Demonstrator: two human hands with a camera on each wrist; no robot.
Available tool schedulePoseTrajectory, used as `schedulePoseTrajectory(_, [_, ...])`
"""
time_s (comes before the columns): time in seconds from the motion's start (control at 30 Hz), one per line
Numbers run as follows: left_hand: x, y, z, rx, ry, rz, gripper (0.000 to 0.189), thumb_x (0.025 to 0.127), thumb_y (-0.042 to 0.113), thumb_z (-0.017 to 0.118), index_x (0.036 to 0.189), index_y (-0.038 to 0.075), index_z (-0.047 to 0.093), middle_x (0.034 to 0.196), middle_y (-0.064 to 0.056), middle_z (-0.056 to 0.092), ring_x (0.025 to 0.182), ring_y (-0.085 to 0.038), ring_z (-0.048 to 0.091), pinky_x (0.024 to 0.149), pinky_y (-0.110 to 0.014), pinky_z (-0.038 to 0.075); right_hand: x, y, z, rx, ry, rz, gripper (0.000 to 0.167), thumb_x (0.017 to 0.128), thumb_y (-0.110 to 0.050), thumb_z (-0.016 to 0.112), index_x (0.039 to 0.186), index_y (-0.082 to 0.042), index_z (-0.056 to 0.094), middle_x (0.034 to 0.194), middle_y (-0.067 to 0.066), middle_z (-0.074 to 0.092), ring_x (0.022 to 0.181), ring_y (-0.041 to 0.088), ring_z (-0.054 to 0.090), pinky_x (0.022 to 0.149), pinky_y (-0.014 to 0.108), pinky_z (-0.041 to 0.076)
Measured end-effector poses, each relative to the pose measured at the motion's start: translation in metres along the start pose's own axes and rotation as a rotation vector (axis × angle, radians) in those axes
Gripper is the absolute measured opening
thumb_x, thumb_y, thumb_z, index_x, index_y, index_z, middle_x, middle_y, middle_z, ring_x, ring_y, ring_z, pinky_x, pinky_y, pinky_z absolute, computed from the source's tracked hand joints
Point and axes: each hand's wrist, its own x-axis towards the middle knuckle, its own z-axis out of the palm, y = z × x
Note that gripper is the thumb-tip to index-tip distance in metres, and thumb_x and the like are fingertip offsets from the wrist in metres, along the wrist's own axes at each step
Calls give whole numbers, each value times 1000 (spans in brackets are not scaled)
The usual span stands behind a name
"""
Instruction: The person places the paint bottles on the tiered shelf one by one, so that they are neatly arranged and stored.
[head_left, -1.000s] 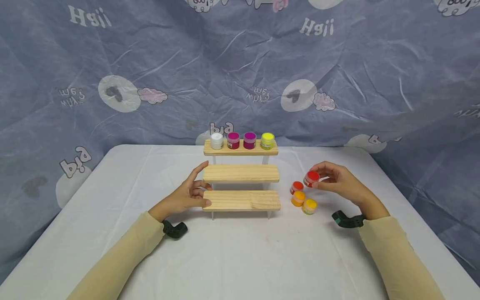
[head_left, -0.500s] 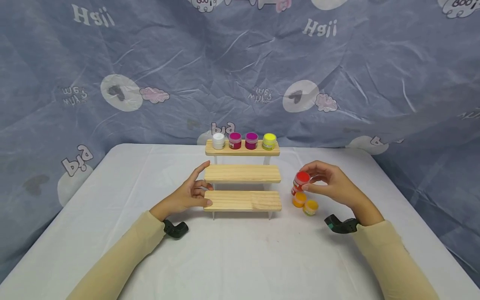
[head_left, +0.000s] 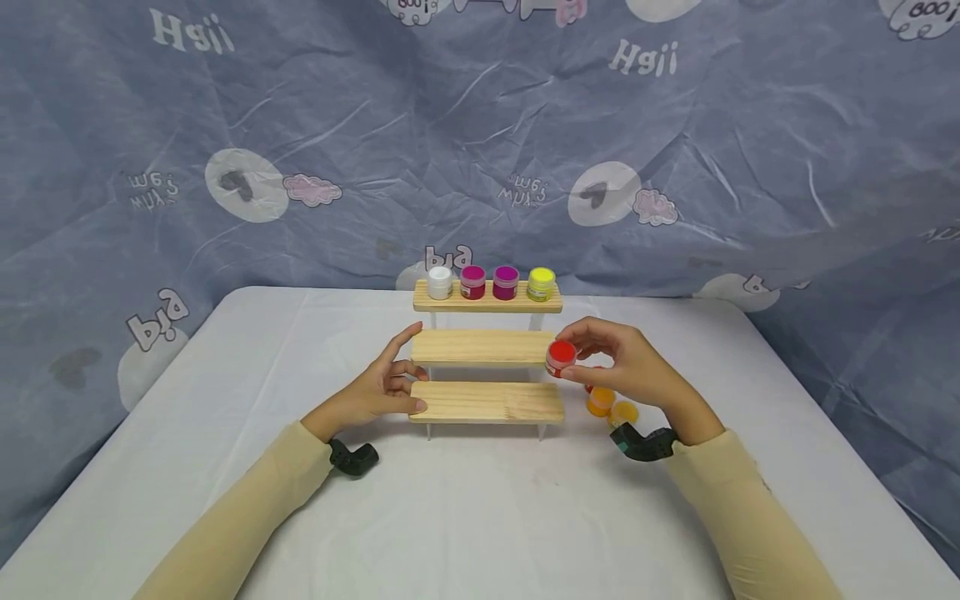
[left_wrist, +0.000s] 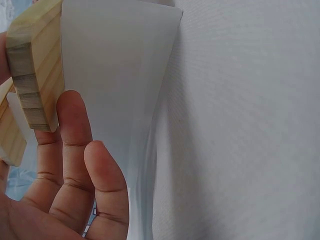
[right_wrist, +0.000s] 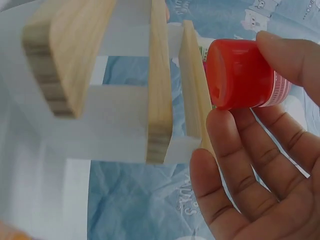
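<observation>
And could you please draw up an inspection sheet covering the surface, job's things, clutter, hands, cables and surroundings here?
Surface: white-covered table.
Job's things: three-tier wooden rack; its top tier bears a white jar, magenta jar, purple jar and bright yellow jar. Right of the rack: orange jar, yellow-orange jar and a mostly hidden reddish jar.
Clutter: nothing seen.
Hands: left hand grips the rack's left end; right hand pinches a red jar by the middle tier's right end, contact unclear.
Cables: nothing seen.
Surroundings: blue-grey printed cloth behind the table.
</observation>
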Motion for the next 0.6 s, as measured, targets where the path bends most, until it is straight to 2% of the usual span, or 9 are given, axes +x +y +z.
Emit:
schedulePoseTrajectory(0.13, [0, -2, -1, -8, -5, 2, 121, 91, -5, 81, 176, 25, 0, 124, -18, 60, 83, -15, 62, 73, -25, 55, 11, -4, 9, -16, -2, -19, 35, 91, 1, 85, 123, -1, 73, 111, 8, 75, 99, 20, 70, 79, 33, 63])
schedulePoseTrajectory(0.23, [1, -3, -1, -9, -9, 2, 121, 91, -5, 81, 176, 25, 0, 124, -18, 59, 83, -15, 63, 73, -26, 55, 19, -6, 17, -30, 5, -48, 35, 91, 1, 86, 123, 0, 73, 110, 7, 75, 97, 19, 70, 88, 29, 60])
schedulePoseTrajectory(0.3, [1, -2, -1, -4, -9, 1, 121, 91, -5, 80, 176, 25, 0, 124, -17, 59, 83, -16, 63, 73, -26, 56, 24, -8, 22, -38, 13, -48, 34, 91, -1, 86, 123, 0, 74, 110, 7, 76, 96, 20, 70, 89, 28, 58])
schedulePoseTrajectory(0.37, [1, -2, -1, 2, -7, 0, 121, 91, -5, 80, 176, 26, 0, 124, -18, 59, 84, -16, 63, 73, -26, 56, 30, -9, 27, -43, 17, -42, 34, 91, -3, 86, 123, 0, 74, 111, 8, 76, 96, 23, 70, 88, 32, 59])
schedulePoseTrajectory(0.53, [0, -2, -1, 8, -1, -5, 121, 91, -4, 81, 176, 28, 1, 125, -18, 59, 85, -17, 63, 73, -26, 55, 43, -13, 40, -16, 26, -7, 36, 91, -4, 87, 124, 2, 73, 114, 12, 76, 103, 28, 73, 98, 48, 60])
schedulePoseTrajectory(0.6, [0, -1, -1, 12, 2, -10, 121, 90, -4, 81, 176, 28, 1, 125, -18, 60, 85, -17, 63, 73, -26, 55, 48, -14, 45, 0, 34, 0, 37, 90, -4, 88, 124, 2, 74, 114, 12, 77, 104, 29, 74, 100, 50, 59])
